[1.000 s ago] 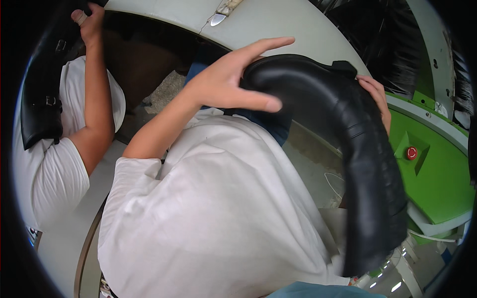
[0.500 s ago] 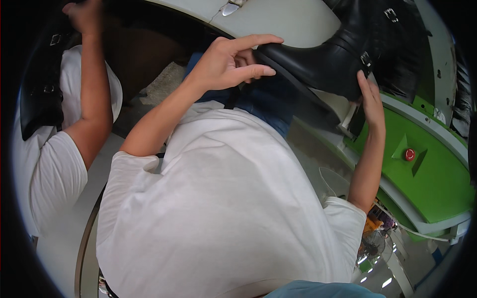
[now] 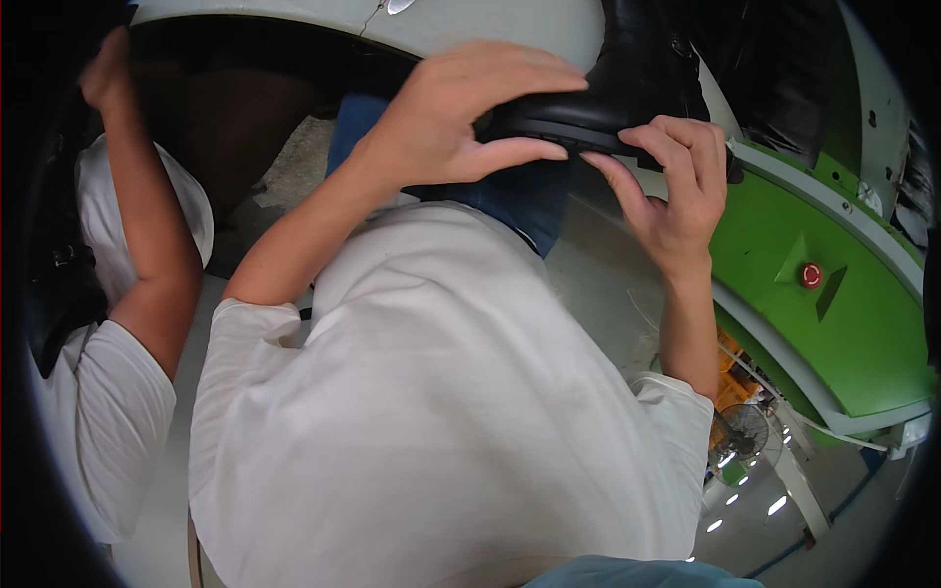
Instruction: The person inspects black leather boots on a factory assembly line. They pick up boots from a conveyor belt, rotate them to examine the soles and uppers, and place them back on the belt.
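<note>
1. My left hand holds the black leather boot with a thick ridged rubber sole from the left side: the fingers lie over the top of the toe part and the thumb presses under the sole, so the hand is closed around the boot.
2. My right hand is at the sole from below and from the right. Its fingers are curled onto the edge of the sole, and the thumb points up toward it.
3. The boot is raised in front of me, between my two hands, with the shaft going up out of the picture.
4. Just to the right of the boot is a green machine housing with a round red button.
5. At my left a person in a white short-sleeved shirt raises one hand up beside another dark object, which I cannot identify.
</note>
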